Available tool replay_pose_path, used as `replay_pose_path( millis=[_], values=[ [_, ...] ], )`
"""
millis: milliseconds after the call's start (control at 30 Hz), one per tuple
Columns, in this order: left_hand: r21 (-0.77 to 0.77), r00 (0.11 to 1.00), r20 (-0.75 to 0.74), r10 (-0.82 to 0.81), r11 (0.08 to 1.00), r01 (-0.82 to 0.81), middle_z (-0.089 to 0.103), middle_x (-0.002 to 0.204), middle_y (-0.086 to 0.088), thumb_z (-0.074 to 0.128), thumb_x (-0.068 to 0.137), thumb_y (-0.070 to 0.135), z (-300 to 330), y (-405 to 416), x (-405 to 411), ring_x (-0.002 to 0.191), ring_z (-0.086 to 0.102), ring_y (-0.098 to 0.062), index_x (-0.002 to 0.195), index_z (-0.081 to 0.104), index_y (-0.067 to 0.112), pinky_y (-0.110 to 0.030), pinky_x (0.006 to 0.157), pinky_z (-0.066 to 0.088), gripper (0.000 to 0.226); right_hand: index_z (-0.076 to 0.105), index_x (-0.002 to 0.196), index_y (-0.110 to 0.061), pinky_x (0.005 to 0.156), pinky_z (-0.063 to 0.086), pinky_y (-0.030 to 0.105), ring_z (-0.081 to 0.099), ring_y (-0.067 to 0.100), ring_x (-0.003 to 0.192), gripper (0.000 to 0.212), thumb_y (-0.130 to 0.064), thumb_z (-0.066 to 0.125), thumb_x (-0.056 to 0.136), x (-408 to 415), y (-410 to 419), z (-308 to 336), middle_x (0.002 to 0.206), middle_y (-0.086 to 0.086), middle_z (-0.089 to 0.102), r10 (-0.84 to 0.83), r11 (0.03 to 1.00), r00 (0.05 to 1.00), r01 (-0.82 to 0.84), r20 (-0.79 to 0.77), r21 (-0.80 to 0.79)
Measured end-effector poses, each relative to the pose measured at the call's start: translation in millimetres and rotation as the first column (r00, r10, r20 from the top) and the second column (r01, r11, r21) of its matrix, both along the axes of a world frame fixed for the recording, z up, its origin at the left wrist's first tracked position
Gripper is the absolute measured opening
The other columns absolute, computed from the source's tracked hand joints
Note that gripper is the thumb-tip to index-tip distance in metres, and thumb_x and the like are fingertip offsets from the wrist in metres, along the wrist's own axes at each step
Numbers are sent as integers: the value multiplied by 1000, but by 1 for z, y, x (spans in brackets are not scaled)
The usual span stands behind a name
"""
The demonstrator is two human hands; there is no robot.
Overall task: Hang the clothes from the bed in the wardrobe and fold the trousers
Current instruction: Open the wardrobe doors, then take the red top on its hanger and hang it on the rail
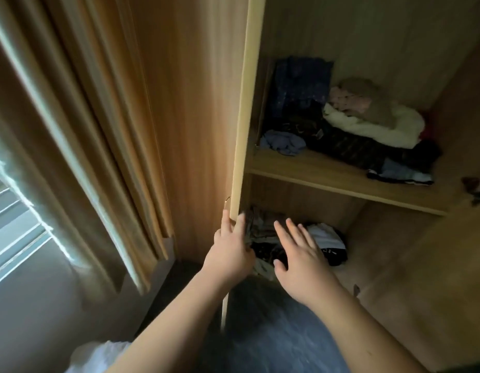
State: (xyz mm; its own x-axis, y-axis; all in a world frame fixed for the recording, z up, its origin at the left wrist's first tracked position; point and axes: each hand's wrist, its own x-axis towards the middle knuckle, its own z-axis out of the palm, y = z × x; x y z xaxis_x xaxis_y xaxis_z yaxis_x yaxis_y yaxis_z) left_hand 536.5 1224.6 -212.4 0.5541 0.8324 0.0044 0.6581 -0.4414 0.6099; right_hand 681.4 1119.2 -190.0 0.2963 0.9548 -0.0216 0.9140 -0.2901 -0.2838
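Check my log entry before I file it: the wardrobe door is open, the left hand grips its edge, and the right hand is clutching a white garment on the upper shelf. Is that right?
One error. In the head view the right hand holds nothing: it hovers open, fingers spread, over the clothes on the lower shelf, not the upper shelf. The wardrobe door is open and the left hand grips its edge.

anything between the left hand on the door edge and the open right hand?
Head view: only the lower-shelf clothes pile shows behind the gap between left hand and right hand.
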Motion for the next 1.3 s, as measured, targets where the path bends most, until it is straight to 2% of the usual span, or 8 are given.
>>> replay_pose_path(
  millis=[67,167,333,433,533,933,1100,1300],
  values=[
    [-64,998,37,50,997,-48,-4,166,-5,61,92,31,2,5,1,139,37,-43,153,1,38,-50,104,48,85,-4,159,-38,126,7,41,-10,18,154,78,-38,47,101,3,-6,-1,168,-10,-9,-12,1000,1000,13,-10,16],
    [-96,989,-31,147,984,-149,-9,166,-17,61,93,32,0,8,-3,143,32,-42,157,-6,33,-50,104,46,92,-5,159,-38,126,6,39,-10,18,154,77,-38,46,102,11,-15,-1,168,-10,-10,-41,999,999,41,-21,18],
    [-48,973,-76,219,974,-223,-16,165,-16,55,95,29,-1,-12,0,146,29,-39,156,-18,26,-43,96,48,95,-5,159,-35,124,5,38,-6,20,155,76,-41,45,102,27,-34,-6,168,-7,-8,-98,995,995,98,5,9],
    [165,985,-154,74,985,-48,-11,166,-17,51,95,33,-4,-42,15,153,5,-38,157,-15,25,-47,121,25,91,-5,159,-36,124,9,42,-7,20,155,74,-46,43,102,36,-57,-8,168,-7,-7,-150,989,989,150,1,14],
    [208,970,-217,-106,966,152,-11,167,-12,45,99,39,-4,-74,42,154,-6,-33,158,-13,28,-46,125,11,83,-6,159,-36,125,10,44,-6,22,155,73,-52,37,102,51,-91,-12,169,-5,-6,-212,977,976,212,39,10],
    [197,776,-294,-558,759,620,-13,168,-2,28,102,57,1,-286,167,154,-15,-24,158,-9,34,-47,125,0,72,2,159,-35,124,13,45,-1,25,154,70,-53,37,101,112,-353,-18,169,-2,3,-569,822,822,568,15,36],
    [220,664,-255,-703,627,748,-9,168,-5,26,101,57,12,-423,207,154,-11,-25,158,-9,33,-45,124,1,71,17,159,-30,119,26,52,13,31,153,80,-62,21,86,120,-508,-18,167,5,19,-713,699,701,710,6,80],
    [213,463,-222,-858,421,882,0,169,-3,36,101,54,11,-583,245,155,-5,-23,159,-3,36,-44,125,5,72,7,160,-29,125,13,45,2,27,155,73,-57,32,97,105,-687,-21,169,4,8,-858,511,513,854,-2,97]
  ],
)
